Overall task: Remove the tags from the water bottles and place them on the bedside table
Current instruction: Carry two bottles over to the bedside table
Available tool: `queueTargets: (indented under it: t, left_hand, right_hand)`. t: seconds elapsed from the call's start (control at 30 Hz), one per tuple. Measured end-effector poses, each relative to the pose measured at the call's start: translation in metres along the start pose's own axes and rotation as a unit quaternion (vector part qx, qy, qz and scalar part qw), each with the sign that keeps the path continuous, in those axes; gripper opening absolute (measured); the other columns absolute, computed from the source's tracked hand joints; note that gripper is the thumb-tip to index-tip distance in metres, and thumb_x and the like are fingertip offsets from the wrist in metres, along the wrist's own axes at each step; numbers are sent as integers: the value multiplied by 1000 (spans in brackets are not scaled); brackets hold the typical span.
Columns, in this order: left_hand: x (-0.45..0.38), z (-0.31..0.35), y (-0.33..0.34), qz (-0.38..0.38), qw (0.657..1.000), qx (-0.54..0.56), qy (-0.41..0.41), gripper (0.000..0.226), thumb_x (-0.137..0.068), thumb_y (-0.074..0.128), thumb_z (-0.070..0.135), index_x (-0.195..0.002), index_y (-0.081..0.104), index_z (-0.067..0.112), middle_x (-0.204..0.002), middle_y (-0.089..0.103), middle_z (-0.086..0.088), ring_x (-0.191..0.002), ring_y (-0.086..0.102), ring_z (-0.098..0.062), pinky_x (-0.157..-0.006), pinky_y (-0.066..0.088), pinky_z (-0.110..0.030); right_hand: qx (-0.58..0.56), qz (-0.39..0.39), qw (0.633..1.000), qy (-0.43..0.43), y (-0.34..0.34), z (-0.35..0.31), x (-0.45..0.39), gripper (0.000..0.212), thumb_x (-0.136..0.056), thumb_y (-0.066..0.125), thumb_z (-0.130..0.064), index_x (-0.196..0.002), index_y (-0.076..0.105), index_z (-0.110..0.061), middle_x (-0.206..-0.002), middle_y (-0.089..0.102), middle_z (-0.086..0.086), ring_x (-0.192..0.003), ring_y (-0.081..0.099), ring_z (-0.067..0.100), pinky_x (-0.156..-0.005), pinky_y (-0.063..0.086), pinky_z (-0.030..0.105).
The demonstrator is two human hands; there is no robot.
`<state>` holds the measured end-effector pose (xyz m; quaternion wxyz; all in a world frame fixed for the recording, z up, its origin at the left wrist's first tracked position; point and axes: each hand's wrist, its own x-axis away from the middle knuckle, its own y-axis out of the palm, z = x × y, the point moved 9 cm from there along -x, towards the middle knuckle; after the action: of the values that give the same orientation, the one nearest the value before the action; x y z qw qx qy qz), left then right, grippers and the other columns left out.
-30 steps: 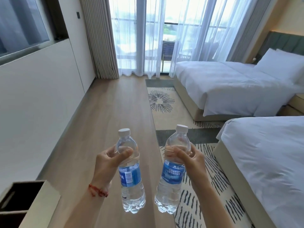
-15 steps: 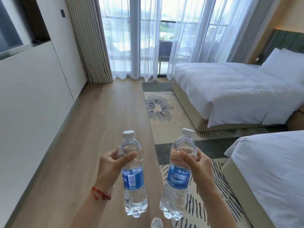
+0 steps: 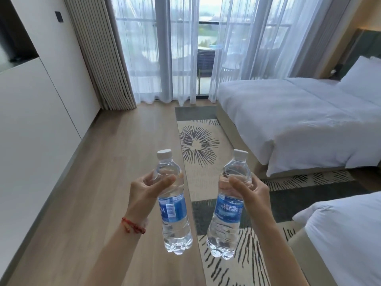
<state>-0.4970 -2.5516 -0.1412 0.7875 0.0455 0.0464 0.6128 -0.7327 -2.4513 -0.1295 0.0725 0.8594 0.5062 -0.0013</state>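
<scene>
I hold two clear water bottles with white caps and blue labels upright in front of me, above the floor. My left hand [image 3: 144,191], with a red string bracelet on the wrist, grips the upper part of the left bottle [image 3: 174,221]. My right hand [image 3: 250,195] grips the right bottle [image 3: 225,221] just above its label; this bottle leans slightly right. The blue label of each bottle is still wrapped around its middle. No bedside table shows in this view.
Wooden floor [image 3: 86,182] runs ahead along a white wall cabinet [image 3: 31,124] on the left. A patterned rug [image 3: 198,145] lies beside two white beds, the far bed [image 3: 299,120] and the near bed [image 3: 346,234]. Sheer curtains [image 3: 177,48] cover the balcony door.
The view has moved forward and turned left; the box at the lower left has dropped out of sight. Both hands keep their grip, and the bottles sit a little further apart.
</scene>
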Motion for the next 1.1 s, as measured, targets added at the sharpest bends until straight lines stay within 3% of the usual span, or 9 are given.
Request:
queueTargets:
  t: [0.3,0.47,0.6,0.67,0.77,0.87,1.0,1.1]
  left_hand:
    - [-173,-27,48,-53,998,22,-8,41,-47,79,36,-83,72,18,-83,75,0,-76,71,-17,-59,54,-19]
    - [-277,-29,75,-97,995,21,-16,40,-45,78,36,-81,71,20,-82,75,0,-76,71,-19,-59,55,-20]
    - [-357,-19,102,-146,989,10,-11,37,-48,77,37,-81,72,22,-82,75,0,-76,71,-18,-58,53,-19]
    - [-393,-18,120,-170,985,0,-15,31,-50,77,34,-79,72,22,-79,75,1,-73,71,-16,-58,53,-18]
    - [-429,-25,151,-196,980,0,-25,32,-51,75,33,-81,70,21,-77,75,4,-71,70,-13,-56,52,-17]
    - [-458,-38,188,-219,975,3,-40,39,-47,76,35,-82,70,20,-78,75,3,-71,70,-13,-56,53,-17]
    - [-489,-53,245,-247,968,-1,-55,39,-46,78,36,-80,71,19,-79,75,2,-72,71,-15,-57,53,-17]
    - [-505,-65,292,-265,963,4,-55,39,-47,78,34,-82,71,18,-81,75,-1,-74,71,-17,-58,54,-18]
  right_hand:
    - [23,66,997,-15,-14,23,-147,50,-45,75,-45,-87,64,-20,-74,74,-5,-67,71,12,-56,52,15]
    - [31,121,992,-23,-11,30,-234,56,-43,74,-48,-89,63,-18,-70,74,-5,-64,71,12,-54,52,15]
    - [27,175,984,-32,-15,30,-299,79,-30,80,-62,-90,64,-15,-69,73,-10,-63,70,8,-53,51,14]
    - [27,195,980,-33,-22,32,-324,76,-32,79,-63,-90,64,-17,-69,73,-12,-63,70,6,-53,50,12]
    - [36,212,976,-28,-40,37,-353,50,-54,82,-38,-92,63,-12,-65,72,-12,-60,68,3,-51,49,10]
    - [55,236,970,-18,-70,44,-378,22,-71,72,-15,-91,64,-8,-64,71,-12,-58,68,3,-50,48,10]
    - [70,265,962,-16,-114,45,-408,14,-73,70,-13,-87,65,-14,-65,72,-12,-60,68,3,-52,49,10]
    - [65,284,956,-25,-150,43,-430,26,-70,70,-18,-93,65,-7,-66,72,-12,-61,69,5,-52,49,11]
